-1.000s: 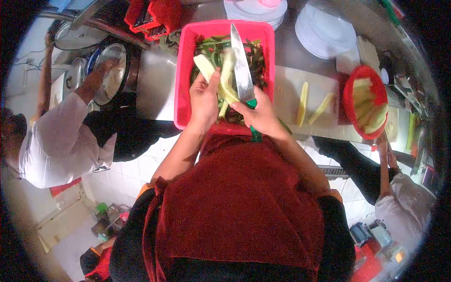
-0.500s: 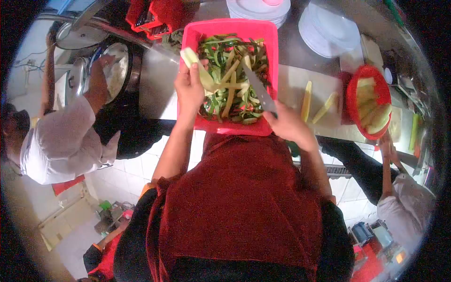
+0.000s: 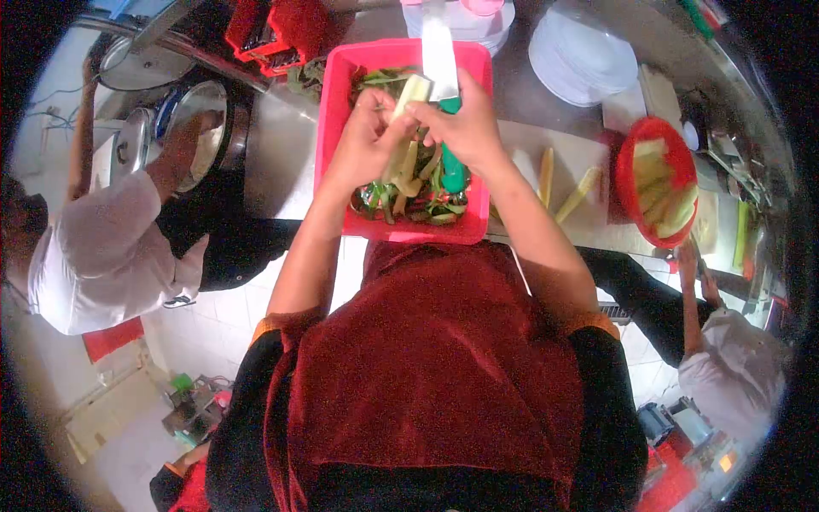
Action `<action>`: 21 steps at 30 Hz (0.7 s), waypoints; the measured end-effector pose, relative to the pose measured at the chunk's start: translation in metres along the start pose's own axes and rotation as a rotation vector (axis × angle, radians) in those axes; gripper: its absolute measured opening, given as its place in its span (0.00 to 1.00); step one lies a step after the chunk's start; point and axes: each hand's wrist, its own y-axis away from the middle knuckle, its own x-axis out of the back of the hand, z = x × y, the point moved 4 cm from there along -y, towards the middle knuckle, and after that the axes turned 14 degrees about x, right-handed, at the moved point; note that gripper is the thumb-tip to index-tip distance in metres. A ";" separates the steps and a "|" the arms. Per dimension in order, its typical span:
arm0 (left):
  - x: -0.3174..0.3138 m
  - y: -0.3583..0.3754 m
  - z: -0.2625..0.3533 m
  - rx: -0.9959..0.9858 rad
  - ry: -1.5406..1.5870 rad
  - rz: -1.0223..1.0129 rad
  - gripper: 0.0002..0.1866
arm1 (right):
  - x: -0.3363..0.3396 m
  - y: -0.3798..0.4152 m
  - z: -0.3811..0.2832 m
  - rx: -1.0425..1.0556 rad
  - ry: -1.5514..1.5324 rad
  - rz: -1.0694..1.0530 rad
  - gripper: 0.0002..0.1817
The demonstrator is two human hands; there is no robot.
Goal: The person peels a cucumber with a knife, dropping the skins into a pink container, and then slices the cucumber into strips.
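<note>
Over the pink tub (image 3: pixel 335 128), my left hand (image 3: pixel 367 128) is closed around a pale, peeled cucumber (image 3: pixel 414 92). My right hand (image 3: pixel 465 128) keeps a knife in its grip, the green handle (image 3: pixel 454 175) hanging below the palm and the knife's blade (image 3: pixel 438 53) pointing away from me. The right fingertips also touch the cucumber, close beside the left ones. Below both hands, green peelings (image 3: pixel 397 200) lie in the tub, partly hidden by my hands.
Long pale cucumber pieces (image 3: pixel 546 175) lie on a board at the right. Beyond them is a red basket (image 3: pixel 625 183) of peeled pieces, with a co-worker's hand (image 3: pixel 685 254) near it. White plates (image 3: pixel 583 53) are stacked behind. Another person (image 3: pixel 94 247) works by a pot (image 3: pixel 205 111) at left.
My right hand has risen and come in to the cucumber, and the knife has turned so its blade points away from me. The left hand has moved slightly right and up with the cucumber.
</note>
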 end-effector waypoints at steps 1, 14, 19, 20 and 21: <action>-0.001 0.000 -0.005 0.018 0.009 -0.021 0.15 | -0.003 -0.001 0.001 -0.004 -0.048 -0.044 0.23; -0.019 0.016 -0.090 0.272 -0.401 -0.119 0.11 | 0.052 -0.004 -0.023 0.020 -0.104 0.335 0.17; -0.009 0.019 -0.039 -0.183 -1.009 0.150 0.11 | 0.095 0.011 -0.026 0.011 -0.248 0.547 0.14; -0.002 0.022 -0.025 -0.139 -0.970 0.460 0.13 | 0.099 0.017 -0.025 0.013 -0.245 0.557 0.14; -0.003 0.015 -0.033 -0.020 -1.267 0.282 0.15 | 0.103 0.024 -0.023 -0.011 -0.292 0.614 0.15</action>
